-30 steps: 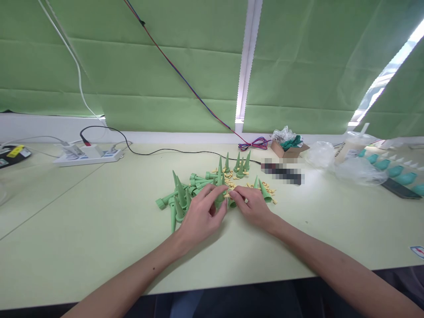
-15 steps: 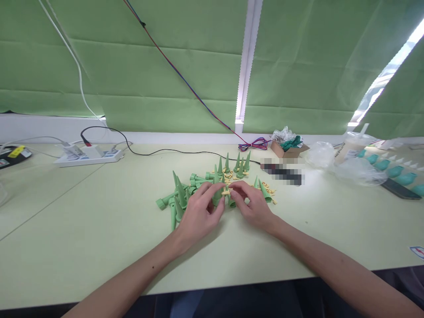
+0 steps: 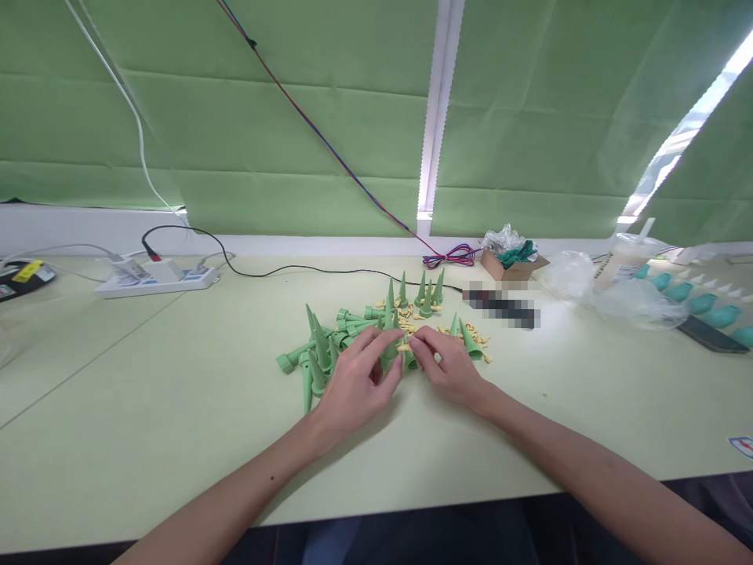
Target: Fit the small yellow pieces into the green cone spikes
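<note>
- The small yellow piece (image 3: 403,347) sits between the two hands, against the right side of an upright green spike (image 3: 389,318); whether it is fitted into the spike is too small to tell.
- Its long axis appears to run crosswise, left to right, while the spike's points up; its right end meets the right hand's fingertips, the nearer of the two.
- The left hand (image 3: 360,382) curls thumb and forefinger around the spike's lower part, the fingertips apart from each other.
- The right hand (image 3: 450,367) has thumb and forefinger drawn together, seemingly pinching the yellow piece's end; the exact contact is partly hidden.
- Left of the left hand, more green spikes (image 3: 321,345) lie heaped, some upright.
- Beyond the right hand, loose yellow pieces (image 3: 475,337) scatter near a leaning green cone (image 3: 469,340).
- Farther across the bench (image 3: 235,439) are a power strip (image 3: 158,281) and a small cardboard box (image 3: 513,271).
</note>
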Available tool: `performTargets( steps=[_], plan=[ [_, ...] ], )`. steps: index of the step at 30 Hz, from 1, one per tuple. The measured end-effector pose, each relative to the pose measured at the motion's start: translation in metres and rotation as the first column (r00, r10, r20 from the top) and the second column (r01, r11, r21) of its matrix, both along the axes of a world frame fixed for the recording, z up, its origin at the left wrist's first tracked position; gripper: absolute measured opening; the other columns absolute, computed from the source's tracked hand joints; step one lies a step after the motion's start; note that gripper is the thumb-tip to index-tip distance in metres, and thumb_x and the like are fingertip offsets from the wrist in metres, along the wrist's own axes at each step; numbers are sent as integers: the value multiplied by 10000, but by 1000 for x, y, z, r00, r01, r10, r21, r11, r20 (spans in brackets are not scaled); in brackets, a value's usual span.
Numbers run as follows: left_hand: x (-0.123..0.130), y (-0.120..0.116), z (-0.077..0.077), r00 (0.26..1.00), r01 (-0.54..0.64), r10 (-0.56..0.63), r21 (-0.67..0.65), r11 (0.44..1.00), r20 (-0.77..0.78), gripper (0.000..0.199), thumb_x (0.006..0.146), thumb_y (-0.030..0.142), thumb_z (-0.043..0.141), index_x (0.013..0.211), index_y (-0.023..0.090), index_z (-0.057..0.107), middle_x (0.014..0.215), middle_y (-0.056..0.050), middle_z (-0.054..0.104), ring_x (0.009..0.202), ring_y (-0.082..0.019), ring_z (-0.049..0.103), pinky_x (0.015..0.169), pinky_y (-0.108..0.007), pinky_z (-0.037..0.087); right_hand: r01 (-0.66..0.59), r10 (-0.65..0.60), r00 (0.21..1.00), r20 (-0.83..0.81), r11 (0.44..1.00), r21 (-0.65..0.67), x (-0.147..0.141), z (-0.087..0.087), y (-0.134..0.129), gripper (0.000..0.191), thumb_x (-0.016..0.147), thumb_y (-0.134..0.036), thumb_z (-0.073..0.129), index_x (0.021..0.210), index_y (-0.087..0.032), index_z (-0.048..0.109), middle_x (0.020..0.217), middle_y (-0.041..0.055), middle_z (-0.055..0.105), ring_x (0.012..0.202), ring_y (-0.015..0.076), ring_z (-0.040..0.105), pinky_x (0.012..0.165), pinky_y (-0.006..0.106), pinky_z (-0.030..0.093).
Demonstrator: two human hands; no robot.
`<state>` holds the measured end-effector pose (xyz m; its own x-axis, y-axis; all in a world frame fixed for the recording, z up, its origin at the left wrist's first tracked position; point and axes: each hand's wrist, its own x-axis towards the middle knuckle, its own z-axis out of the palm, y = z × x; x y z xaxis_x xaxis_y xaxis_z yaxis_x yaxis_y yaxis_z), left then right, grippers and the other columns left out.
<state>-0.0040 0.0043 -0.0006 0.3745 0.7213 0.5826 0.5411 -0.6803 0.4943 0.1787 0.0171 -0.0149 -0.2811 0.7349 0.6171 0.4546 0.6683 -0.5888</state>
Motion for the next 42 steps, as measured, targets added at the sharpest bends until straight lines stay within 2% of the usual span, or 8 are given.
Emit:
performTargets(
  steps=[9, 15, 25, 28, 31, 33, 37, 42],
  plan=[
    [1, -3, 2, 1000, 28, -28, -36, 999, -3, 289, 922, 199, 518, 1200, 236, 588, 981, -29, 592, 533, -58, 468, 536, -214, 471, 59, -61, 996, 63, 998, 34, 0, -2, 2, 353, 1012, -300, 370, 670, -219, 338, 559, -49, 376, 502, 110, 337, 532, 240, 315],
    [1, -4, 3, 999, 38, -39, -34, 999, -11, 304, 920, 184, 517, 1209, 243, 585, 961, -21, 588, 534, -59, 466, 539, -212, 466, 65, -64, 995, 77, 998, -6, 1, -2, 2, 385, 1026, -329, 340, 666, -211, 409, 572, -23, 496, 506, 112, 429, 548, 244, 346],
    [1, -3, 1, 999, 32, -32, -17, 999, -13, 291, 924, 182, 518, 1201, 239, 585, 957, -17, 581, 532, -52, 458, 530, -202, 453, 55, -54, 998, 38, 998, -19, 1, -4, 3, 431, 1025, -352, 355, 635, -199, 457, 547, -28, 495, 489, 101, 435, 541, 237, 354],
    [0, -2, 1, 1000, -6, 6, -1, 1000, 5, 285, 921, 189, 526, 1196, 230, 587, 950, -20, 584, 539, -58, 462, 534, -205, 456, 62, -62, 998, 18, 998, -29, 1, -1, 0, 366, 1016, -341, 381, 712, -196, 523, 579, -22, 536, 506, 106, 456, 546, 239, 375],
    [-1, 0, 2, 999, -48, 47, 20, 999, 24, 287, 913, 183, 532, 1191, 227, 589, 945, -17, 588, 544, -57, 470, 549, -207, 464, 44, -44, 999, -17, 999, -25, 1, 1, -2, 189, 983, -327, 473, 946, -193, 600, 704, 8, 633, 582, 123, 537, 549, 236, 413],
    [-1, 0, 2, 997, -67, 66, 20, 998, 39, 290, 909, 181, 534, 1190, 227, 590, 956, -19, 593, 549, -57, 479, 541, -203, 462, 27, -27, 999, -31, 1000, 7, 1, 1, -2, 163, 958, -310, 522, 1044, -197, 601, 796, 31, 666, 620, 131, 567, 538, 236, 431],
    [-1, -1, 2, 996, -74, 73, 25, 997, 50, 288, 909, 186, 533, 1188, 228, 588, 967, -25, 599, 549, -59, 481, 529, -202, 457, -7, 9, 1000, -26, 997, 71, 1, -2, 1, 151, 959, -280, 516, 1065, -213, 601, 902, 56, 672, 648, 136, 580, 548, 247, 468],
    [-1, -1, 0, 998, -57, 56, 27, 998, 30, 294, 906, 177, 532, 1191, 226, 589, 948, -20, 590, 541, -58, 473, 536, -204, 461, -11, 15, 999, -32, 995, 102, 0, -3, 2, 117, 958, -276, 526, 983, -207, 618, 837, 45, 661, 646, 136, 571, 544, 243, 466]
  ],
)
